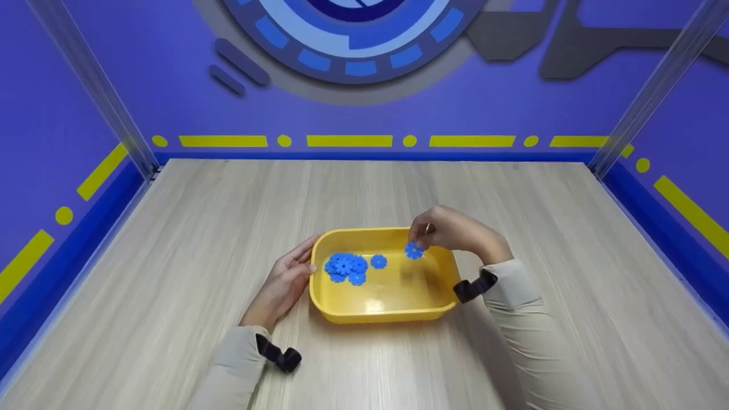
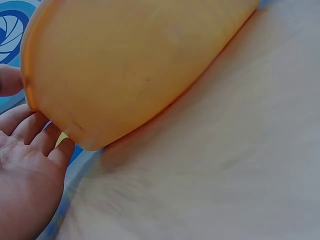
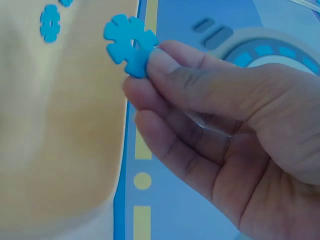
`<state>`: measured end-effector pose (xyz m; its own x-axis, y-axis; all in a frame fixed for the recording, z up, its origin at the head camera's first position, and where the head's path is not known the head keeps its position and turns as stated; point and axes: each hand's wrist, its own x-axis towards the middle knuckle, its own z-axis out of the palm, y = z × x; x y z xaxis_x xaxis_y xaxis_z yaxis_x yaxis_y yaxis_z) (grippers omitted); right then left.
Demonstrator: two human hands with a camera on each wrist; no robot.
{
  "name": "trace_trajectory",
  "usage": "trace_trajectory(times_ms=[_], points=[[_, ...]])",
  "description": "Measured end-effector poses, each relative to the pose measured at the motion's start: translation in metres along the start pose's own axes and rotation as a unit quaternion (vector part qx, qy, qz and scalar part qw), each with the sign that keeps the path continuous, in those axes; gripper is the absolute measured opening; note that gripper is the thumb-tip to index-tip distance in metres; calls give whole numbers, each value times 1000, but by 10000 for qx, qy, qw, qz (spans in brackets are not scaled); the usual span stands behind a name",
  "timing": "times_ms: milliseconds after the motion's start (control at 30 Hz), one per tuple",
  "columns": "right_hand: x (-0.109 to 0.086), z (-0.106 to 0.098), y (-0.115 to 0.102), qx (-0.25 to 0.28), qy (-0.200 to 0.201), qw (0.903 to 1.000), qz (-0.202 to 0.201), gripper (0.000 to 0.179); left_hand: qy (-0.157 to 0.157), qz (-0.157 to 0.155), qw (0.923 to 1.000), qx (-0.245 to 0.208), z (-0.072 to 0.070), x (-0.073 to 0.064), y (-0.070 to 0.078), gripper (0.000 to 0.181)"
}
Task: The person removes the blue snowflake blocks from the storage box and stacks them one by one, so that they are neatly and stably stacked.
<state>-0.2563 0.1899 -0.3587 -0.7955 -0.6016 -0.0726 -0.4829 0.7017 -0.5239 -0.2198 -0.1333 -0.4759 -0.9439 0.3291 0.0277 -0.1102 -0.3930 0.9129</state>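
A yellow plastic tray [image 1: 387, 305] stands in front of the person. My left hand [image 1: 287, 282] grips its left end, thumb on the rim and fingers along the outer wall; the left wrist view shows these fingers [image 2: 45, 132] against the tray's outside [image 2: 145, 70]. Over the tray's right part, my right hand [image 1: 455, 230] pinches a blue snowflake disc [image 1: 414, 250] between thumb and index finger. The right wrist view shows the notched edge and centre hole of this blue snowflake disc [image 3: 117, 45]. A pile of blue snowflake discs [image 1: 344, 266] lies at the tray's left.
One loose blue disc [image 1: 378, 261] lies in the tray, right of the pile. The wood-grain table [image 1: 228, 205] spreads around the tray, with blue patterned panels [image 1: 364, 119] at its back and sides. Black straps [image 1: 475, 286] sit at both wrists.
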Motion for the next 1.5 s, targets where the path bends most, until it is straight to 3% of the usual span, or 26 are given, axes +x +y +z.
trace_trajectory(times_ms=[133,367,633,767,1067,1500], points=[[-8,1,12,67,344,9993,-97,10,4,-28,10000,-30,-2,-1,0,69],[-25,2,32,435,1059,9933,156,11,-23,-1,9999,-117,-2,-1,0,70],[-41,7,50,721,1999,9749,662,11,57,-6,10000,-70,-1,0,1,67],[-49,11,58,798,2286,9658,926,11,72,-4,10000,-53,-1,0,1,66],[-67,20,81,1119,2325,9520,1646,17,-57,2,10000,36,-1,2,0,68],[-73,29,102,1276,1933,9523,1986,19,54,57,10000,14,-1,1,0,67]])
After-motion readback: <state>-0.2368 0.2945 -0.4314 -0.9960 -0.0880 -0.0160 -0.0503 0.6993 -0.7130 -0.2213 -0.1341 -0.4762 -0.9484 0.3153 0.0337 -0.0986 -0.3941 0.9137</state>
